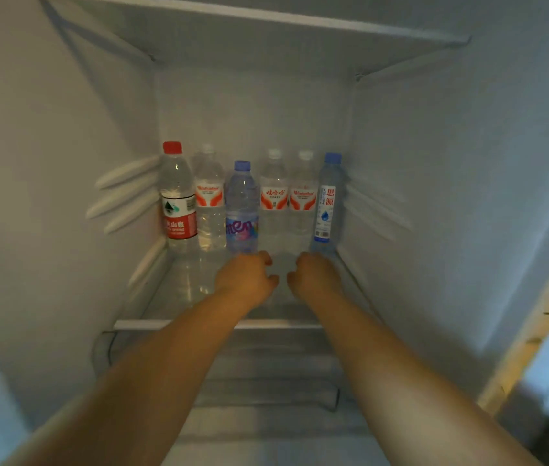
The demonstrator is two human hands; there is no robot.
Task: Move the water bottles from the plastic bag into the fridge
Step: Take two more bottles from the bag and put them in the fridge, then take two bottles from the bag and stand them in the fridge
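Six clear plastic water bottles (242, 206) stand upright in a row at the back of the white fridge's glass shelf (152, 307); my left hand (246, 277) and right hand (316, 274) hover before them, fingers loosely curled, holding nothing

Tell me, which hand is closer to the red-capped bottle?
Left. The left hand sits in front of the row, right of the red-capped bottle. The right hand is farther right, near the row's other end.
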